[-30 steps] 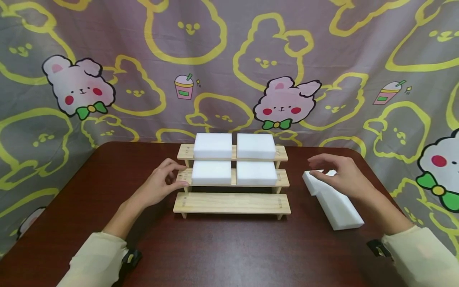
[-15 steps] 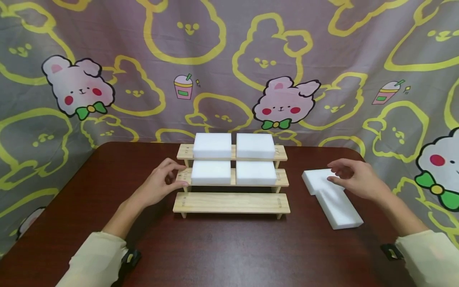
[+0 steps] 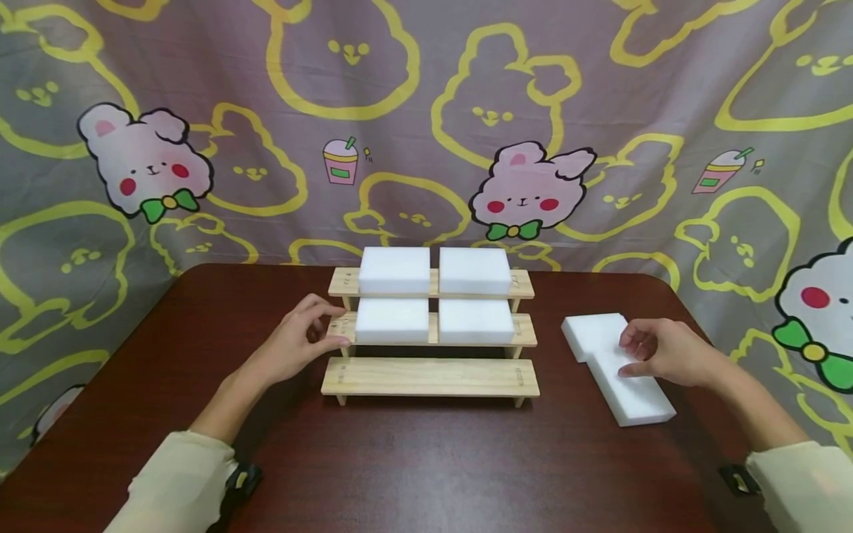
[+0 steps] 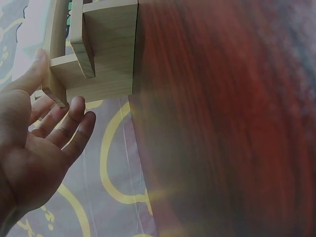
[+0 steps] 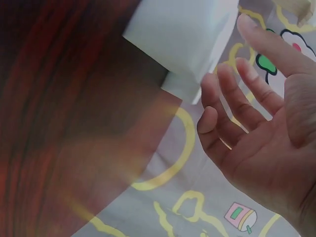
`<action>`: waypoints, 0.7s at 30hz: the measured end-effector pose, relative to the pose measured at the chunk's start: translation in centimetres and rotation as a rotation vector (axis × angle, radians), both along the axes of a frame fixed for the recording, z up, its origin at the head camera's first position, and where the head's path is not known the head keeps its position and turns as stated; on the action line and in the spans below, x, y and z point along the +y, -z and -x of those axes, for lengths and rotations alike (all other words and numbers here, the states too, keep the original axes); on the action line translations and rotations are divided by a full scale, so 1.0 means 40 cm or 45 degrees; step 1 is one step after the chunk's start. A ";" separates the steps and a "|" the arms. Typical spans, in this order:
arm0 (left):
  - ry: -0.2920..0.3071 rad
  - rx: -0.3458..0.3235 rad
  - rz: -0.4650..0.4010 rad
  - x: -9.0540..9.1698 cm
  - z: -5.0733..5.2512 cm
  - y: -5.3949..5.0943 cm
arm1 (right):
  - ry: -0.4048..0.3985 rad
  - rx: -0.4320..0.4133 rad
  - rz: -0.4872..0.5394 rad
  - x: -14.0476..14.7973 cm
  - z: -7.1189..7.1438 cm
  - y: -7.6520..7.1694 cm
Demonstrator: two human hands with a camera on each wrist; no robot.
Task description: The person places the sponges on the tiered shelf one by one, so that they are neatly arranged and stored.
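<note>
A three-tier wooden rack point(image 3: 429, 376) carries two white foam blocks on its top tier point(image 3: 395, 270) and two on its middle tier point(image 3: 392, 320); the bottom tier is bare. My left hand point(image 3: 286, 348) pinches the left end of the middle tier between thumb and fingers. In the left wrist view that hand point(image 4: 39, 153) has its thumb against the board point(image 4: 55, 85). To the right of the rack, two more white blocks point(image 3: 636, 396) lie touching on the table. Over them, my right hand point(image 3: 680, 355) holds nothing, and its fingers are loosely bent beside a block point(image 5: 182, 34) in the right wrist view.
The dark red-brown table point(image 3: 426, 466) extends in front of the rack and to both sides. Behind it hangs a grey-pink curtain point(image 3: 400, 148) with yellow outlines and rabbit faces.
My right hand has moved right and then down toward the nearer loose block, uncovering much of the farther one. My left hand, the rack and the blocks have stayed in place.
</note>
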State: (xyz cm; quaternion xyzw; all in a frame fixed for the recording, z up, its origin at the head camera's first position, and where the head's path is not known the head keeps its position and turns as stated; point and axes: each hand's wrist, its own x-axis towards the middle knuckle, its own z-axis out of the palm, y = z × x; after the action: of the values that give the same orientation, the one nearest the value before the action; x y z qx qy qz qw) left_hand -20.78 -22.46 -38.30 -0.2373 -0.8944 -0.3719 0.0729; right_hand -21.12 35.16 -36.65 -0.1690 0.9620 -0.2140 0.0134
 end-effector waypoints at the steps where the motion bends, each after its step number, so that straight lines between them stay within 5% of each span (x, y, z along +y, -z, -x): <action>1: 0.001 0.000 0.001 0.000 0.000 0.000 | -0.008 -0.003 -0.003 -0.001 0.000 0.004; 21: 0.006 -0.009 -0.003 0.000 -0.001 0.002 | 0.011 0.236 -0.023 -0.051 0.029 0.025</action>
State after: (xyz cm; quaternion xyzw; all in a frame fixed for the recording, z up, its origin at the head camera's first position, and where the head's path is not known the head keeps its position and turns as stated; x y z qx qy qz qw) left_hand -20.76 -22.47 -38.36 -0.2381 -0.8936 -0.3741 0.0689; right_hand -22.27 33.14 -37.66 -0.1839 0.9617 -0.1888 -0.0750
